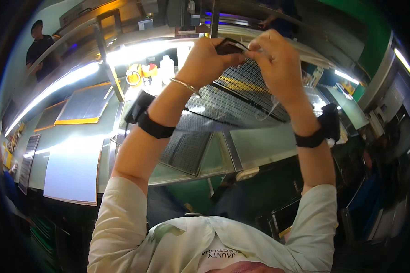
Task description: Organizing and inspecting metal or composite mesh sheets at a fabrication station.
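Observation:
Both my arms reach up and forward over the bench. My left hand [209, 61] is closed around one end of a thin dark strip [230, 45] with a pale edge. At its other end the fingers of my right hand [275, 63] pinch together. Below and behind the hands spreads a large dark sheet [232, 102] with a fine grid pattern, shiny in places. Whether the strip joins this sheet, I cannot tell. Clear film [269, 109] shows under my right wrist. A smaller dark patterned panel [185, 152] lies on the bench nearer to me.
On the left bench lie a white board [73, 168] and a grey panel with orange edges [84, 103]. A white bottle [167, 68] and an orange-and-white container [134, 75] stand beyond my left forearm. A metal post [108, 63] rises there. Another person [40, 50] stands far left.

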Action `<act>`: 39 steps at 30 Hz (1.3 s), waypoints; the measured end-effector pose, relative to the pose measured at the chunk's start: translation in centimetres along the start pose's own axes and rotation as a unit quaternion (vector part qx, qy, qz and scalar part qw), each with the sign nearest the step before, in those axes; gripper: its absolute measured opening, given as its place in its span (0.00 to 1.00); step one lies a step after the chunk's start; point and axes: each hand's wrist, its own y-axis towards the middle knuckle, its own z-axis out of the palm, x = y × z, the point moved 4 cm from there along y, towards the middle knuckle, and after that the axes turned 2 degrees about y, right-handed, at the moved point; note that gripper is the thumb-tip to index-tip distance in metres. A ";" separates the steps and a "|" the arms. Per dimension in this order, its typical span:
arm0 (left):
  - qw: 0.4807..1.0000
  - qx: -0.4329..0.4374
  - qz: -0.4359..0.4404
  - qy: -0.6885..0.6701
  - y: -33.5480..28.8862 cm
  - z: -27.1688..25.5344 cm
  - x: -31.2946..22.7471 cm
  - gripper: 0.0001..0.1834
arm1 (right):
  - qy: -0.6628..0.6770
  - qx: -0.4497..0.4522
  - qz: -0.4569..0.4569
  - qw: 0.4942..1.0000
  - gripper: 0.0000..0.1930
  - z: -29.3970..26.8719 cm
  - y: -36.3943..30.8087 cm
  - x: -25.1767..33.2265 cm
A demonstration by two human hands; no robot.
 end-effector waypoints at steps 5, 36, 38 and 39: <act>0.998 -0.046 -0.021 -0.034 -1.6 0.5 2.9 0.10 | 0.046 -0.018 0.096 0.994 0.03 2.8 -1.9 -0.4; 0.981 -0.041 -0.018 0.187 -2.4 5.3 5.4 0.08 | 0.373 -0.189 0.332 0.845 0.06 7.7 -6.8 -7.4; 0.976 -0.033 -0.019 0.215 -1.9 5.5 5.5 0.08 | 0.458 -0.185 0.396 0.774 0.06 7.8 -6.9 -7.6; 0.969 -0.027 -0.021 0.244 -1.9 5.6 5.6 0.08 | 0.461 -0.195 0.423 0.755 0.06 7.9 -6.9 -7.8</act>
